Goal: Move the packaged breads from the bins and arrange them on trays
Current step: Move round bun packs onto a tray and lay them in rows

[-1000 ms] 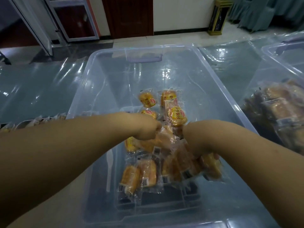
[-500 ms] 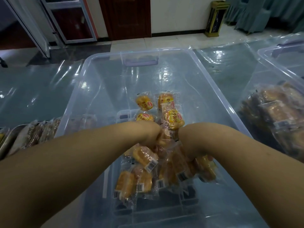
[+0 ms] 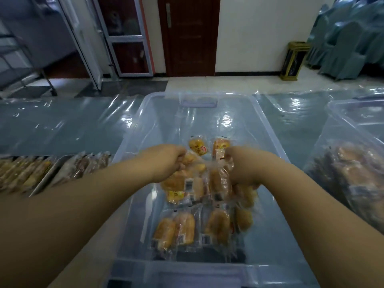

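The left grip (image 3: 166,161) and right grip (image 3: 243,169) each clutch a bunch of packaged breads (image 3: 217,181) over the bin (image 3: 158,121), the tray (image 3: 46,179) lying leftward, nearer the left grip.

A table (image 3: 62,125) under a shiny clear plastic sheet (image 3: 291,121) spans the foreground. Beyond it lies a pale tiled floor (image 3: 228,83) and a white wall (image 3: 255,34) with a dark wooden door (image 3: 190,36). A metal-framed glass door (image 3: 126,36) stands left of it, a gold-and-black waste bin (image 3: 293,61) to the right, near teal-covered chairs (image 3: 349,36)
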`<state>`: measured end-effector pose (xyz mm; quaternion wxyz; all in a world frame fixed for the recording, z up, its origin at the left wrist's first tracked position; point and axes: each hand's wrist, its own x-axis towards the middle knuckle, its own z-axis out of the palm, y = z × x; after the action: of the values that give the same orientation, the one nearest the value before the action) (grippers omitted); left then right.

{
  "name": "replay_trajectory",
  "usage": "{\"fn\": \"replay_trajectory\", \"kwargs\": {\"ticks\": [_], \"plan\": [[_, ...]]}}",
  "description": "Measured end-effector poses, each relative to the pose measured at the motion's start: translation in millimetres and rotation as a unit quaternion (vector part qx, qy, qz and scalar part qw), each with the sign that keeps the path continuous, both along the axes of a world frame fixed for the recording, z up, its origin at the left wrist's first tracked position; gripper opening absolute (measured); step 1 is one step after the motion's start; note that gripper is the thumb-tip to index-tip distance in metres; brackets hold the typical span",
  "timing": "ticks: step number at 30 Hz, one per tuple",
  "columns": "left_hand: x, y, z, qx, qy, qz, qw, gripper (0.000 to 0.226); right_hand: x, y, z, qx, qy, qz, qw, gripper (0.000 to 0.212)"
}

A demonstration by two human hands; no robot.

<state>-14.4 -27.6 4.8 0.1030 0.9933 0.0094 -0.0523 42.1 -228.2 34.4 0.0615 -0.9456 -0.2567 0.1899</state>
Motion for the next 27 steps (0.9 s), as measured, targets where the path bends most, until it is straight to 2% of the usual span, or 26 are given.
{"fn": "replay_trajectory", "kwargs": {"ticks": [2,5,10,13,21,23,27], "plan": [[-19,8,16,-0.022,-0.070,0.032,0.997,0.020,-1,-1,6,0.063,-0.045,-0.022,0.997,0.037],[-48,15,39,-0.079,-0.168,0.075,0.980,0.023,-9,0,18,0.178,-0.120,-0.055,0.975,0.046],[-101,28,68,-0.155,-0.316,0.127,0.927,0.019,-47,12,41,0.391,-0.208,-0.078,0.893,0.053],[-140,47,77,-0.190,-0.374,0.153,0.895,0.019,-85,34,53,0.452,-0.229,-0.067,0.859,0.053],[-290,128,69,-0.170,-0.429,0.200,0.865,0.022,-217,124,55,0.552,-0.185,-0.026,0.812,0.042],[-330,155,60,-0.183,-0.417,0.218,0.863,0.021,-253,153,46,0.553,-0.172,-0.019,0.815,0.039],[-402,204,36,-0.174,-0.351,0.267,0.880,0.017,-311,212,11,0.525,-0.121,-0.018,0.843,0.037]]}}
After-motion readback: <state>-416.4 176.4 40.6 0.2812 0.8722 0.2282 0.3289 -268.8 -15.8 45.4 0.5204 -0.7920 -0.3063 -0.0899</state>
